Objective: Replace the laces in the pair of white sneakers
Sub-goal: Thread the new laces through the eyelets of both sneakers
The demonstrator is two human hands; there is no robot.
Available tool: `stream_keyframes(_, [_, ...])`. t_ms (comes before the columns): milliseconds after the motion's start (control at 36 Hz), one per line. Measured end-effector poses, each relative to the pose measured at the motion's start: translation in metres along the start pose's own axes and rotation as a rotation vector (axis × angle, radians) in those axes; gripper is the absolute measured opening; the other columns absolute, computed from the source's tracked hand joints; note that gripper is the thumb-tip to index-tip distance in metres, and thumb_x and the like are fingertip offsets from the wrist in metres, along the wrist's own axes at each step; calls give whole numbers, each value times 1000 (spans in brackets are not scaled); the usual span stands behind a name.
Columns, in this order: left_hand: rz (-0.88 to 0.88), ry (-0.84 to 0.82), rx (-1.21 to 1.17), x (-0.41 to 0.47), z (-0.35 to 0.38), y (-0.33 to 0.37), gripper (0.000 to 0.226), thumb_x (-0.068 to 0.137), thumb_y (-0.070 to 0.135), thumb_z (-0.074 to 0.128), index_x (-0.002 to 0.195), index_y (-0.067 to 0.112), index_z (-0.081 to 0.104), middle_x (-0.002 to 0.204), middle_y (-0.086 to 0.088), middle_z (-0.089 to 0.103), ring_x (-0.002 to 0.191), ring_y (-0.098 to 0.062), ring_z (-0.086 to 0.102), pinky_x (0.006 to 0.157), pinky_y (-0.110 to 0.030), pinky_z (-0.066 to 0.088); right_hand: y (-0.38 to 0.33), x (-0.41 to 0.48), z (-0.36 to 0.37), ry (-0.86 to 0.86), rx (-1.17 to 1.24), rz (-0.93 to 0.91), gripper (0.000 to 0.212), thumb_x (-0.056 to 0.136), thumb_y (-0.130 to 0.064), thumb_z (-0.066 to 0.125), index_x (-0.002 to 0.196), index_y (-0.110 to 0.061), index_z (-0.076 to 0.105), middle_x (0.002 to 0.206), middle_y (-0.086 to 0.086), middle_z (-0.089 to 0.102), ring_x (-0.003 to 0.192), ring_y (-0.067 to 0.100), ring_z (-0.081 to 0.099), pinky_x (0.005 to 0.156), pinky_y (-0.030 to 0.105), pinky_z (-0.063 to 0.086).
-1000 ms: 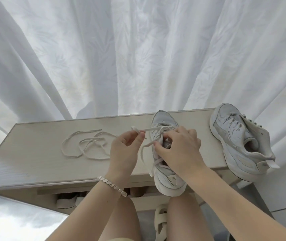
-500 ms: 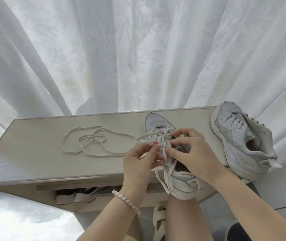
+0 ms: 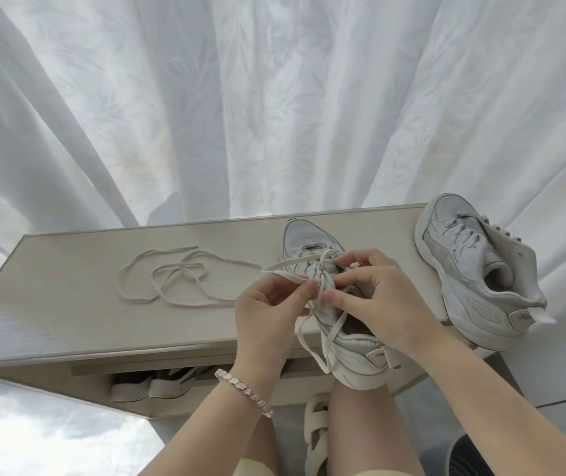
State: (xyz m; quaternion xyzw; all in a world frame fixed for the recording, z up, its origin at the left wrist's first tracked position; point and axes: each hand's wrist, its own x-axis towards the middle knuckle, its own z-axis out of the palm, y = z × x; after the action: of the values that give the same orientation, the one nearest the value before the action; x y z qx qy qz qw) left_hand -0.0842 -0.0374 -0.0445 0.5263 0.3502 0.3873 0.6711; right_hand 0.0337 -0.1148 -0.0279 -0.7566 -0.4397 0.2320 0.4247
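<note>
Moved: left hand (image 3: pixel 268 314), rightward from beside the sneaker (image 3: pixel 309 240) to over its tongue, close to right hand (image 3: pixel 381 297). Turned: sneaker, heel swung right. Reshaped: lace (image 3: pixel 283 266), now looped left of the left fingers.

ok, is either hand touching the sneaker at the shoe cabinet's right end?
No: both the left hand and right hand hold the lace of the middle sneaker, apart from the right-end sneaker.

A home: white curtains (image 3: pixel 274 97) behind a wooden shoe cabinet (image 3: pixel 68 304).
</note>
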Motion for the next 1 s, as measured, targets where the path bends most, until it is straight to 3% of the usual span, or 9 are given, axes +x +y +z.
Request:
stream_keyframes(167, [22, -48, 122, 3, -3, 0, 15, 76, -1, 71, 69, 12, 69, 55, 8, 64, 47, 3, 51, 49, -8, 38, 1, 0, 1, 8, -1, -3, 15, 74, -26, 77, 74, -37, 68, 105, -23, 49, 108, 5, 39, 83, -4, 25])
stream_keyframes(306, [49, -87, 232, 5, -3, 2, 16, 78, 2, 71, 70, 16, 69, 59, 11, 66, 54, 4, 55, 52, -8, 40, 1, -2, 0, -17, 5, -38, 16, 77, -25, 73, 75, -39, 67, 106, -24, 48, 108, 3, 38, 84, -1, 27])
stream_keyframes(472, [211, -28, 404, -1, -3, -2, 26, 77, 7, 73, 68, 30, 66, 71, 19, 67, 70, 4, 60, 62, -11, 42, 5, -5, 1, -20, -3, -68, 42, 82, -5, 63, 73, -47, 64, 106, -28, 47, 107, 1, 37, 83, -5, 23])
stream_keyframes(639, [424, 19, 489, -6, 0, -9, 38, 75, 2, 74, 71, 38, 62, 84, 15, 67, 75, 4, 60, 61, -10, 44, 5, -3, 1, -2, -31, -61, 24, 85, -12, 66, 79, -35, 71, 106, -27, 48, 104, 3, 38, 81, -4, 24])
stream_keyframes(778, [217, -36, 371, -1, -2, -8, 26, 75, 4, 74, 69, 30, 70, 80, 22, 65, 79, 2, 59, 65, -21, 45, 5, -3, 1, -8, -28, -64, 25, 85, -14, 66, 78, -38, 69, 106, -27, 47, 104, 2, 37, 82, -4, 24])
stream_keyframes(1000, [128, -124, 351, -8, -7, 0, 24, 84, 8, 67, 74, 29, 73, 86, 10, 67, 85, -2, 61, 75, -31, 50, 6, -1, 2, -1, -95, -82, 19, 86, -18, 65, 79, -34, 69, 106, -26, 46, 103, 1, 33, 86, -2, 23])
